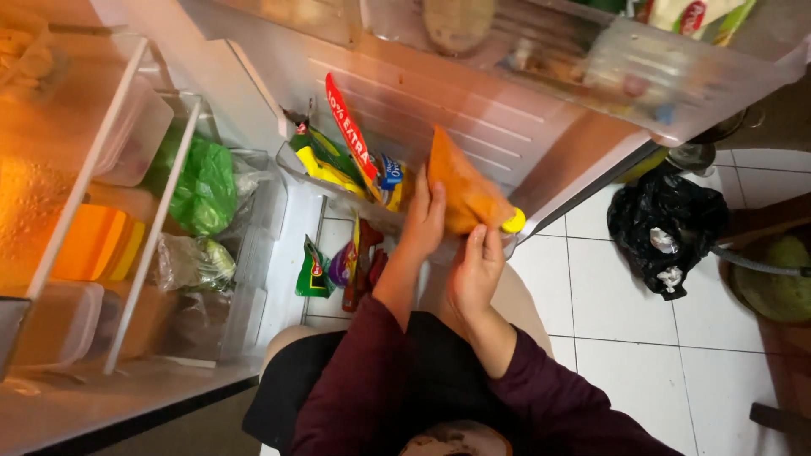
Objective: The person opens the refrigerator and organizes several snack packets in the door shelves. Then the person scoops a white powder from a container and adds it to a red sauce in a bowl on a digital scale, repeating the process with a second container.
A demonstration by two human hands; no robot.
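Note:
I am crouched at an open fridge. Both hands are on an orange plastic pouch (463, 187) at the clear bottom shelf of the fridge door (297, 165). My left hand (424, 221) presses against the pouch's left side. My right hand (475, 268) grips its lower edge, close to a small yellow cap (513, 222). Red, yellow and green sachets (348, 154) stand in the same door shelf, just left of the pouch.
Fridge shelves at left hold a green bag (203, 184), an orange container (100, 241), clear tubs and a wrapped vegetable (196, 262). Packets (314, 270) show below the door shelf. A black plastic bag (665, 228) lies on the white tiled floor at right.

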